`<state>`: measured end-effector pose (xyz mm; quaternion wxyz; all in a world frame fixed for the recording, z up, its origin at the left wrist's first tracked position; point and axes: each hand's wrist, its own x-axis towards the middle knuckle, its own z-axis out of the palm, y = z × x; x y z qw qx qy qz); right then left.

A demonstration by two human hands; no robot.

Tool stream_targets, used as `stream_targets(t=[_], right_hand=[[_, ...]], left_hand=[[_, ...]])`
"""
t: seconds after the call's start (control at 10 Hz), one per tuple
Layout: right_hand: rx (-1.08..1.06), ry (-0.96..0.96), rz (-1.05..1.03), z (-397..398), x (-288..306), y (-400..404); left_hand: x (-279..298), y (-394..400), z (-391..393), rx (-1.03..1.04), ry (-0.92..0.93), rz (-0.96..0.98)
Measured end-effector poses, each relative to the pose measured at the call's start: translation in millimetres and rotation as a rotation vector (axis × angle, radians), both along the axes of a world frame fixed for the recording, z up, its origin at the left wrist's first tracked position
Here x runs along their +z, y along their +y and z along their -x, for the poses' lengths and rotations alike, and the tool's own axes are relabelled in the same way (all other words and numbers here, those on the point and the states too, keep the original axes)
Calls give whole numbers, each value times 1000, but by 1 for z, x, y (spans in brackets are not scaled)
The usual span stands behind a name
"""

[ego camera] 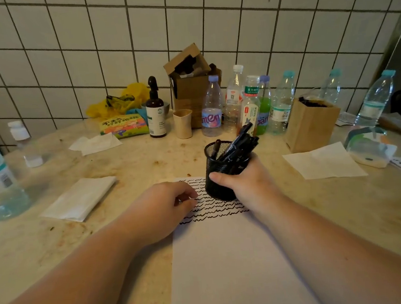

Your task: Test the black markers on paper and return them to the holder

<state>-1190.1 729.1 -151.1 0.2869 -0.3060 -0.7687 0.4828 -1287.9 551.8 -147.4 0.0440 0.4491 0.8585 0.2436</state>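
Tiled wall backs our desk (135, 167) | our right hand (242, 179) has its grip clamped on the mesh holder (217, 174), tilted toward 1 o'clock over the paper (223, 259) | black markers (238, 143) inside | left hand (165, 203) loosely curled at 9 o'clock, fingertips hidden | bottles (251, 103) crowd 12 o'clock | paper's near edge cut off.

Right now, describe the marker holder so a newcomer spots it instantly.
Start at the white paper lying mid-table. On its far end, over the squiggle lines, stands the black mesh cup, gripped by the right hand. It alone is stuffed with black markers; nearby containers are clear bottles and cardboard boxes.
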Motion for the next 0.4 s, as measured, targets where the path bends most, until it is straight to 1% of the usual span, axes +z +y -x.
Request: stream_targets(t=[0.1,0.2,0.3,0.4], right_hand=[[7,-51,-88,0,0,-6],[54,-106,-113,-7,2,-8],[106,-126,-27,-14,-4,-8],[105,-141,41,-25,-12,-11]], left_hand=[[0,0,0,-2,26,-4],[0,-2,0,-11,31,-14],[0,-3,1,-2,21,-19],[0,-4,0,-8,13,-17]])
